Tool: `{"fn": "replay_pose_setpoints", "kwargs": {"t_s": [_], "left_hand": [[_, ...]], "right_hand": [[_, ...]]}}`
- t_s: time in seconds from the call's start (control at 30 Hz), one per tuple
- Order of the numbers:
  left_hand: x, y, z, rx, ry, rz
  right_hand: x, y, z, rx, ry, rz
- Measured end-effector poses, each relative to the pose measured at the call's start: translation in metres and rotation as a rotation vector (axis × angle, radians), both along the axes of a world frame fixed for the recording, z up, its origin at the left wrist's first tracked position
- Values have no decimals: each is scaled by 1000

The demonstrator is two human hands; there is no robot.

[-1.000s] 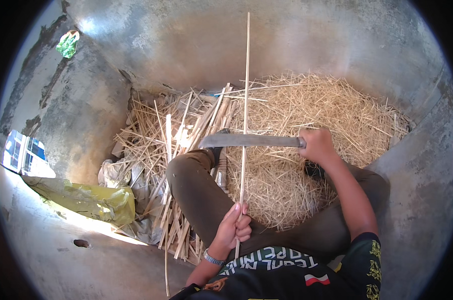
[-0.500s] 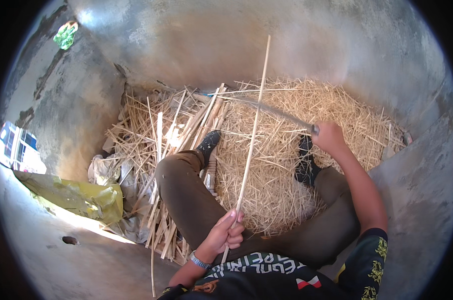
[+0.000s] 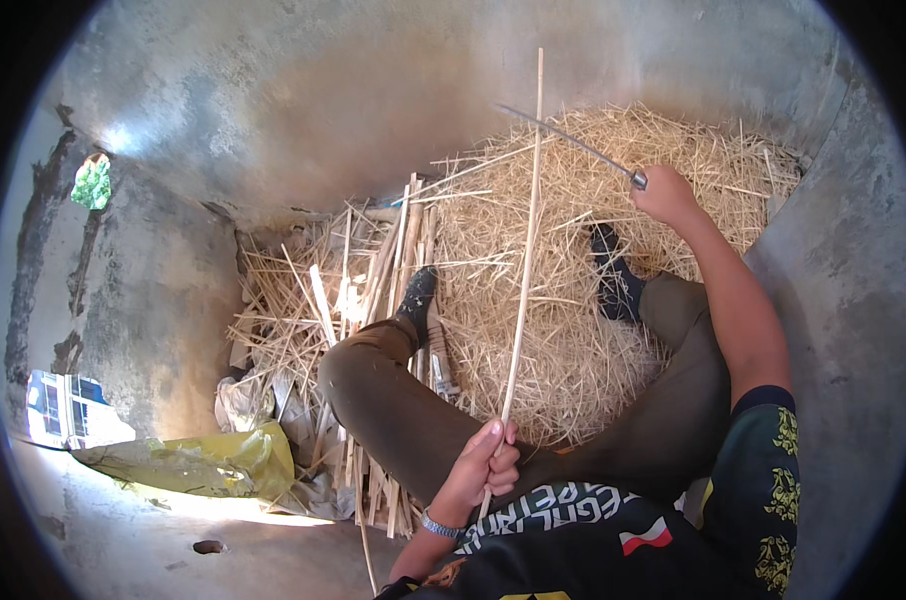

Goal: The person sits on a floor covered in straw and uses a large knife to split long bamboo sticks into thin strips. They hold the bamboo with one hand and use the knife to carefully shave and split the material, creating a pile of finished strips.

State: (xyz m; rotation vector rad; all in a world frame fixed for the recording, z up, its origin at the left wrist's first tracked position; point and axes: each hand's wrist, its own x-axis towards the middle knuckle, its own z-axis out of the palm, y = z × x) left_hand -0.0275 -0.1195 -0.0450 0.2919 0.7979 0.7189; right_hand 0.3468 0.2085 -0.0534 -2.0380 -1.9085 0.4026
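Note:
My left hand (image 3: 487, 464) is wrapped round the lower part of a long, thin pale stick (image 3: 529, 245), perhaps bamboo, which rises almost upright away from me. My right hand (image 3: 665, 196), farther out on the right, grips the handle of a long-bladed knife (image 3: 583, 145). Its narrow grey blade points to the far left and crosses the stick near its upper end; I cannot tell whether the two touch. Between my bent legs, a thick bed of pale shavings (image 3: 533, 340) covers the ground.
Split sticks (image 3: 383, 280) lie piled by my left leg (image 3: 393, 400). A yellow plastic sheet (image 3: 213, 462) sits left of them, beside a low ledge with a small hole (image 3: 209, 547). Concrete walls (image 3: 373, 100) close in around me. Light comes through a window opening (image 3: 73, 408) at the left.
My right hand and the knife have moved farther away along the stick, toward its upper end. The blade appears sharper now. My left hand keeps its grip; the whole view has shifted.

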Motion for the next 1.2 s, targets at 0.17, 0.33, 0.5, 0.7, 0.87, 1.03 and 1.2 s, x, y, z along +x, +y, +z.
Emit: {"fn": "replay_pose_setpoints", "kwargs": {"t_s": [0.17, 0.33, 0.5, 0.7, 0.87, 1.03, 1.2], "left_hand": [[-5, -4, -1, 31, -56, -19], [-4, -6, 1, 48, -41, -10], [-8, -10, -2, 65, -77, 8], [-11, -12, -4, 103, -129, 55], [-18, -17, -16, 175, -275, 93], [-20, -14, -19, 174, -341, 200], [-21, -10, -20, 221, -515, 304]], "right_hand": [[-8, -4, 22, 185, -197, 218], [-4, -9, 24, 96, -100, -95], [-4, -16, 25, 142, -56, -41], [-6, -16, 33, 180, -17, -141], [-33, -40, 46, 202, 69, -75], [-87, -82, 58, 142, -117, 277], [-117, -83, 29, 79, 19, 220]]}}
